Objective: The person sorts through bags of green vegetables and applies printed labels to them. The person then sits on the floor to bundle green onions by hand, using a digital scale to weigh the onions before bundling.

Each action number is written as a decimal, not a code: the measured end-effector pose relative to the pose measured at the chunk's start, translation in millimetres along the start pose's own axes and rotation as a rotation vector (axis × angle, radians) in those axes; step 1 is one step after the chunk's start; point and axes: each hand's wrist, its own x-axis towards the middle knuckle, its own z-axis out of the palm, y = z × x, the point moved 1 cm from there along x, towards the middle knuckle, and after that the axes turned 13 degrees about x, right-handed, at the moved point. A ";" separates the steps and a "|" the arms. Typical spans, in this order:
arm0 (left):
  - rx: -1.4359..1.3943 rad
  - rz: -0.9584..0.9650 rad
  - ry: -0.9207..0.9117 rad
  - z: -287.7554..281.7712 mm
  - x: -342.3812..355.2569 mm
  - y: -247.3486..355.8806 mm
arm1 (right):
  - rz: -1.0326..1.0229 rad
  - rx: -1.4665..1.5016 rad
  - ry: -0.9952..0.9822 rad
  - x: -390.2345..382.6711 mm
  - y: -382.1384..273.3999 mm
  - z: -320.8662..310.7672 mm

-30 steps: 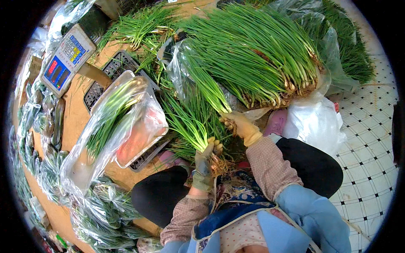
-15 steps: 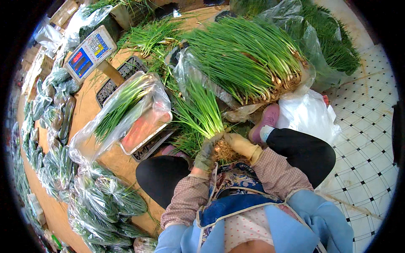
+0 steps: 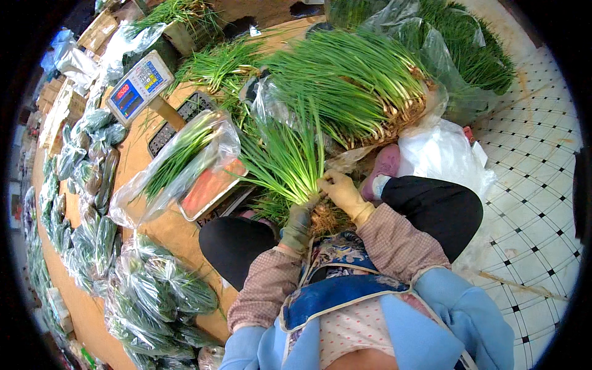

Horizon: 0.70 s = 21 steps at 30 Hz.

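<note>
A loose bunch of green onions (image 3: 290, 166) fans upward in front of me, its roots toward my lap. My left hand (image 3: 298, 225), in a dirty glove, is closed around the stalks just above the roots. My right hand (image 3: 346, 196), in a yellowish glove, touches the bunch's right edge, higher up the white stalks. Its fingers are curled and pinched together; what they hold is too small to make out. Beyond the bunch lies a large pile of green onions (image 3: 364, 86) on plastic, roots to the right.
On the left, a clear bag of green onions (image 3: 185, 160) rests over a white-rimmed tray (image 3: 213, 191) near a digital scale (image 3: 140, 87). Several bagged bundles (image 3: 154, 290) cover the floor farther left. White plastic bags (image 3: 441, 160) lie right of my shoe (image 3: 383, 166).
My right hand has moved up from the roots to the side of the stalks. The bunch's leaves have spread wider, while my left hand keeps its hold near the roots.
</note>
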 end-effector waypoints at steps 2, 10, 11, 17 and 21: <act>-0.109 0.023 -0.022 -14.4 4.9 -16.5 | 0.308 0.530 0.021 -2.5 5.6 10.3; -0.418 -0.018 -0.084 -10.1 -8.9 -11.6 | 0.638 1.189 0.080 -6.7 25.8 23.7; -0.343 0.009 -0.057 -1.6 -6.8 -9.7 | 0.397 0.939 0.114 3.2 54.6 3.3; -0.205 -0.066 -0.023 -26.6 -9.0 -42.9 | 0.657 0.728 -0.060 8.2 28.2 -17.2; -0.155 0.035 0.024 3.5 -20.2 -17.6 | 0.177 0.327 -0.158 -2.2 5.5 -7.1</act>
